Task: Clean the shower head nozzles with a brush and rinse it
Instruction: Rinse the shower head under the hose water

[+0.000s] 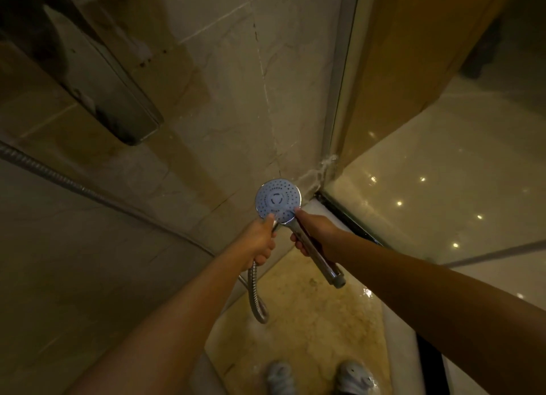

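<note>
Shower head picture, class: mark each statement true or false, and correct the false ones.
1. The right hand grips the handle of the shower head. True.
2. The hose is screwed onto the end of the handle. False: the handle's end is bare, and the left hand holds the hose's end.
3. The nozzle face is turned up towards the camera. True.
4. A brush is scrubbing the nozzles. False: no brush is in view.
5. The person stands barefoot. False: shoes show at the bottom of the picture.
</note>
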`<state>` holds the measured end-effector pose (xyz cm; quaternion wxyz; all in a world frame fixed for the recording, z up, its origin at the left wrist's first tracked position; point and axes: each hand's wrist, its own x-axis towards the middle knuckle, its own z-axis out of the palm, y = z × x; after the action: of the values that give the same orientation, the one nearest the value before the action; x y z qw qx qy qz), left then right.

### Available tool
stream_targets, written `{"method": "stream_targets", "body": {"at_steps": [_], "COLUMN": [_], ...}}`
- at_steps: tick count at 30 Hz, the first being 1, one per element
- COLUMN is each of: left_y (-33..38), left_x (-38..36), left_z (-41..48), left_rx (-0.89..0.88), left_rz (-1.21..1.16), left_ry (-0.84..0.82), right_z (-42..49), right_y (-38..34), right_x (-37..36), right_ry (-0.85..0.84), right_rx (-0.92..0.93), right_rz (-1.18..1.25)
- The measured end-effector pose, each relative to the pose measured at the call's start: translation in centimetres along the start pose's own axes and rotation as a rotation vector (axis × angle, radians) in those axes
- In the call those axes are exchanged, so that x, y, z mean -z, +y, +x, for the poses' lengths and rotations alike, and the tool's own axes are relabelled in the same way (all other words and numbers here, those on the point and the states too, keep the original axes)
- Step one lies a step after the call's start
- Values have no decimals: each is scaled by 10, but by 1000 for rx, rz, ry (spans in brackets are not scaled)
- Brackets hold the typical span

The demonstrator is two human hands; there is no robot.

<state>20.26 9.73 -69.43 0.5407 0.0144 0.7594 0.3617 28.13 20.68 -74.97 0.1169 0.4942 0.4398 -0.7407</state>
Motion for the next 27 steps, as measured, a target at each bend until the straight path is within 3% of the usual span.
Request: {"method": "stream_targets", "body": {"at_steps": [14, 27], "left_y": [-4, -13], "left_x": [21, -11], "left_z": [3, 1], "left_rx": [-30, -47], "left_rz": [-26, 134], "left_ry": [112, -7], "right_z": [-14, -22], "right_y": [5, -4], "right_x": [21, 23], "right_ry": [35, 37], "right_rx": [-15, -8], "right_rz": [3, 47]}}
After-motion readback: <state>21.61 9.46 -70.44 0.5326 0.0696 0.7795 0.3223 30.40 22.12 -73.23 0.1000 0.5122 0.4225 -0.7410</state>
